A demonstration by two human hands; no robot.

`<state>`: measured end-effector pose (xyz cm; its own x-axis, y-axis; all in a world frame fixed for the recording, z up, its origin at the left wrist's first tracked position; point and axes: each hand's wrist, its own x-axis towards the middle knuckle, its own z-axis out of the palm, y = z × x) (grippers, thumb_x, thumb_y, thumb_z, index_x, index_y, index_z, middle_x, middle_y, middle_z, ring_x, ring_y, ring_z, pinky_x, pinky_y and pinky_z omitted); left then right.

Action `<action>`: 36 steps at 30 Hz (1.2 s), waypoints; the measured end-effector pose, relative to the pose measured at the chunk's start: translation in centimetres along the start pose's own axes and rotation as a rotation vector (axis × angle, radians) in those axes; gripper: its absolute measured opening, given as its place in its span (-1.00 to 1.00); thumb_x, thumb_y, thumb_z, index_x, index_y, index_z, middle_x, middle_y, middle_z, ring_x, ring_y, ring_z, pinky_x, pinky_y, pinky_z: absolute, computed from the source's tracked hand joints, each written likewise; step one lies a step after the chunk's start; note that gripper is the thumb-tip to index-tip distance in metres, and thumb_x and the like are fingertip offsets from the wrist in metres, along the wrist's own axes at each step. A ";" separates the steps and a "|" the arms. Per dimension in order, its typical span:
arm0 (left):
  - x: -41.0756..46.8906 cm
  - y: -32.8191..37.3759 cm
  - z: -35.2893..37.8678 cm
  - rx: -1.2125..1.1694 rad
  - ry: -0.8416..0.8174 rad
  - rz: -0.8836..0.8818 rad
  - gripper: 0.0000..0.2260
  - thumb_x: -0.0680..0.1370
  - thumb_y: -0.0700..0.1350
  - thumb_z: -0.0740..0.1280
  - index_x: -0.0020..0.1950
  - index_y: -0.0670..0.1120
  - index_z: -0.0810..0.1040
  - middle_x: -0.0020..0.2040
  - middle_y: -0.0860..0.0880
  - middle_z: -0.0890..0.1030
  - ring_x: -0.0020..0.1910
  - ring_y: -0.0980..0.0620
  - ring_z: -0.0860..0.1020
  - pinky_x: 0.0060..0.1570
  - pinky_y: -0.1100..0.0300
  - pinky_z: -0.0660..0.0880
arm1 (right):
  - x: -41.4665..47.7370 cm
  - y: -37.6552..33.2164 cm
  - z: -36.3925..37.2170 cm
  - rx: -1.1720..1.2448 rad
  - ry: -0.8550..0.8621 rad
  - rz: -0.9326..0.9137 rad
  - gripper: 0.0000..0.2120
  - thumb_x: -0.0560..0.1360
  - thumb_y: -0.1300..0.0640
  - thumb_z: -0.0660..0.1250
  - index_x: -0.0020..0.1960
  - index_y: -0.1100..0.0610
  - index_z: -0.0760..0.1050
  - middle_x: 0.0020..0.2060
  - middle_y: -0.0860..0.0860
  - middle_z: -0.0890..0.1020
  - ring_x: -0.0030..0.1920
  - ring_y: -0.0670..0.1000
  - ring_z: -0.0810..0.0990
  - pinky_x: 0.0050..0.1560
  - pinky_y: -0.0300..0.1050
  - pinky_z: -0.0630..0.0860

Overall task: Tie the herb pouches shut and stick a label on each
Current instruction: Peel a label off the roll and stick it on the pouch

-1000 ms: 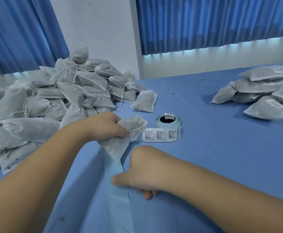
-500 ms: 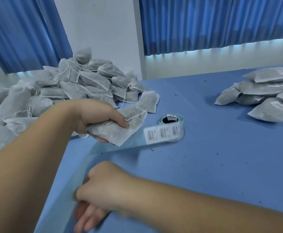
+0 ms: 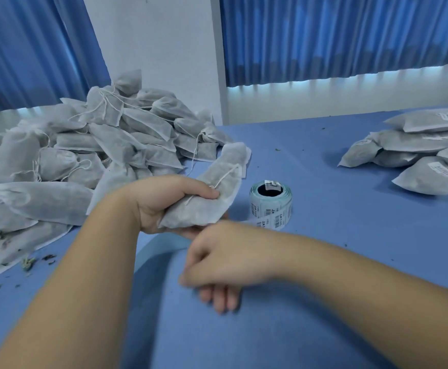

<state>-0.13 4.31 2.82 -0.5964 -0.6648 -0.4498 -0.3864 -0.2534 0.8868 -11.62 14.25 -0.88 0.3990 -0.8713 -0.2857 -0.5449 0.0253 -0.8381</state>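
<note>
Grey fabric pouch clutched in left hand, thumb curled over its drawstring, held over blue table just beside label roll. Right hand blurred just below it, knuckles up, grip impossible to tell.

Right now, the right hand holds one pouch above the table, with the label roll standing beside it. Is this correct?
Not quite: the head view shows the left hand holding the pouch, not the right hand. The label roll does stand beside it.
</note>
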 end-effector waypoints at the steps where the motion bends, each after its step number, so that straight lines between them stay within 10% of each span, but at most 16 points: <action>1: 0.1 -0.4 -0.1 -0.022 -0.005 0.012 -0.65 0.35 -0.12 0.39 0.08 -0.25 0.58 -0.04 -0.24 0.68 -0.23 -0.11 0.69 -0.29 0.04 0.64 | -0.7 0.4 -1.4 -0.022 0.072 0.002 -0.86 0.54 0.17 0.30 -0.18 0.19 0.47 -0.45 0.03 0.58 -0.46 0.08 0.57 -0.40 -0.06 0.58; 7: -0.2 -1.2 -0.3 -0.033 0.083 0.083 -0.76 0.54 -0.16 0.32 0.15 -0.23 0.54 0.09 -0.32 0.64 -0.23 -0.25 0.69 -0.34 0.01 0.64 | -2.0 3.3 -5.6 -0.294 0.580 0.001 -0.87 0.48 0.05 0.35 -0.01 -0.01 0.43 -0.42 0.04 0.60 -0.51 0.04 0.61 -0.43 -0.05 0.54; 20: -0.6 -1.9 1.0 -0.053 0.092 0.172 -0.64 0.33 -0.10 0.43 0.05 -0.27 0.60 -0.03 -0.31 0.67 -0.01 -0.31 0.66 0.10 -0.18 0.58 | -1.7 4.1 -5.1 -0.480 0.727 -0.060 -0.76 0.42 -0.07 0.40 -0.17 -0.04 0.35 -0.27 -0.09 0.55 -0.20 -0.08 0.52 -0.16 -0.07 0.48; 31: -0.8 -2.3 1.3 -0.178 0.101 0.205 -0.56 0.29 -0.12 0.42 0.11 -0.31 0.56 -0.01 -0.31 0.68 -0.07 -0.21 0.69 -0.14 -0.05 0.66 | -1.1 3.6 -2.7 -0.385 0.801 -0.082 -0.74 0.38 -0.17 0.36 -0.25 0.02 0.47 -0.34 -0.12 0.57 -0.27 -0.08 0.55 -0.22 -0.07 0.55; 36: -1.0 -2.4 1.6 -0.078 0.136 0.192 -0.46 0.34 -0.07 0.41 0.21 -0.39 0.53 0.16 -0.38 0.59 0.16 -0.33 0.59 0.31 -0.27 0.42 | -1.1 3.6 -2.9 -0.329 0.792 -0.038 -0.82 0.44 -0.04 0.39 -0.26 0.03 0.54 -0.33 -0.10 0.60 -0.25 -0.08 0.58 -0.20 -0.12 0.53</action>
<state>0.26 6.72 1.01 -0.5513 -0.7932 -0.2585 -0.2166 -0.1631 0.9625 -16.21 13.87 -2.25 -0.1443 -0.9571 0.2511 -0.7764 -0.0478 -0.6284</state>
